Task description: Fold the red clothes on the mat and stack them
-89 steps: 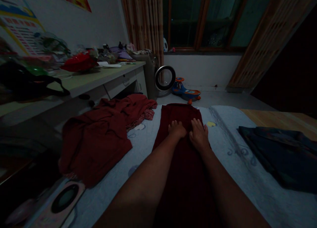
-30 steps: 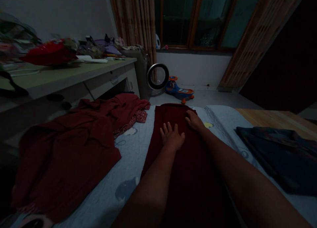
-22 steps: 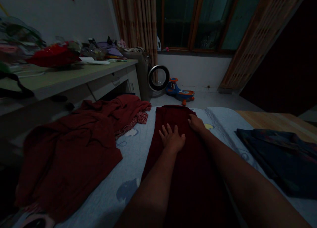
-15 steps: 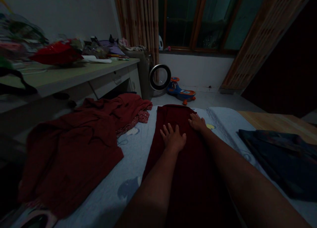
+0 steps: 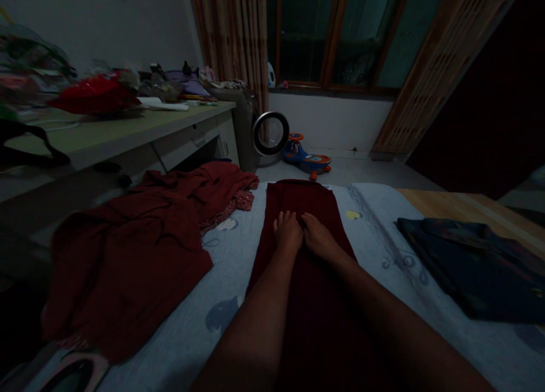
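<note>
While both hands (image 5: 303,236) press flat, folded maroon cloth (image 5: 304,202) lies beneath.

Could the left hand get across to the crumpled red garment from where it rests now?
Probably yes. The left hand lies flat on the folded maroon cloth, and only bare sheet separates it from the crumpled red garment.
</note>
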`<action>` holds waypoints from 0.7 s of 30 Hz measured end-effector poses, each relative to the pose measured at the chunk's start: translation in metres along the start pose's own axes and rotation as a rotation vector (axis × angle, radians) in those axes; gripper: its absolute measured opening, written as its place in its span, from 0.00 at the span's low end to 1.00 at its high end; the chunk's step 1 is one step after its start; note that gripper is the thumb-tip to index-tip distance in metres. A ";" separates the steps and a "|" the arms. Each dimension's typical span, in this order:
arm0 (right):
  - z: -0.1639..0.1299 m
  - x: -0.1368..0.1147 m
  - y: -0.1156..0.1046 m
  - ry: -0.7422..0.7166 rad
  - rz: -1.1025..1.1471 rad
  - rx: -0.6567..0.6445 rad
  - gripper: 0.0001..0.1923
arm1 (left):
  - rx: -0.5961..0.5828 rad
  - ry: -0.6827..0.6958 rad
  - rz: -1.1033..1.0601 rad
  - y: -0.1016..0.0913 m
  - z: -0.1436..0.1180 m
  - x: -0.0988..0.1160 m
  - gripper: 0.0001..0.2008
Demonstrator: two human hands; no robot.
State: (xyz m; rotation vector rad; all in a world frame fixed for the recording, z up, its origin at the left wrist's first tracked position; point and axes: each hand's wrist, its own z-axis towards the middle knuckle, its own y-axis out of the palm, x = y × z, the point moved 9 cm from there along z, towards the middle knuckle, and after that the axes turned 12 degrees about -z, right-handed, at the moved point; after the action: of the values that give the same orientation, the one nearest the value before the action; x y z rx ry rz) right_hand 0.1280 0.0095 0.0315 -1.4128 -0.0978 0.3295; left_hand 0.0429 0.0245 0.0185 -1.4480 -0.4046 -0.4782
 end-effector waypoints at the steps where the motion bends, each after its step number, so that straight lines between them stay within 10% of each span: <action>1: -0.007 -0.002 0.003 0.011 -0.013 0.007 0.26 | -0.005 0.015 0.014 0.000 0.000 -0.001 0.25; 16: -0.024 -0.004 0.008 0.096 -0.135 -0.060 0.28 | -0.061 -0.026 0.097 -0.010 0.006 -0.009 0.26; 21: -0.024 -0.004 0.006 0.095 -0.133 -0.028 0.28 | 0.032 0.242 0.159 -0.022 0.026 0.015 0.24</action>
State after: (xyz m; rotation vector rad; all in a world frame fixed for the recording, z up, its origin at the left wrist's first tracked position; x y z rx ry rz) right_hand 0.1295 -0.0139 0.0218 -1.4397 -0.1185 0.1512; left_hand 0.0442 0.0484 0.0472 -1.3605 -0.1020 -0.5091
